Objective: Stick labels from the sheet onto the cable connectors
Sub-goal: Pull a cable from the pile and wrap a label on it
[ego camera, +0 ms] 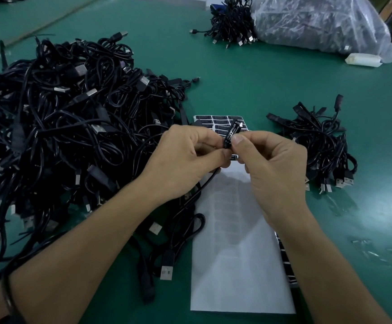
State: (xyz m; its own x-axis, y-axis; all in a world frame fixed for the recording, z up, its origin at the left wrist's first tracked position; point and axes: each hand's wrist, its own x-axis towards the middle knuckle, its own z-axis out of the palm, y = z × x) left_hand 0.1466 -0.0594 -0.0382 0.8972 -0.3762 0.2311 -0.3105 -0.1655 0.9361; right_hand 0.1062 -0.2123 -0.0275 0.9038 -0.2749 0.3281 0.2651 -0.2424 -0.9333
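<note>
A slim black cable connector (232, 130) with white lettering on its label is held above the label sheet (237, 242). My left hand (185, 157) pinches its lower end, and the cable trails down from under that hand. My right hand (270, 164) pinches the connector's side with thumb and forefinger over the label. The sheet is long and white; most of it is peeled bare, and black labels (216, 121) remain at its far end, partly hidden by my hands.
A large tangled pile of black USB cables (61, 127) fills the left of the green table (249, 85). A smaller bundle of cables (319, 146) lies to the right. At the back stand another cable bunch (232, 24) and a clear plastic bag (319, 22).
</note>
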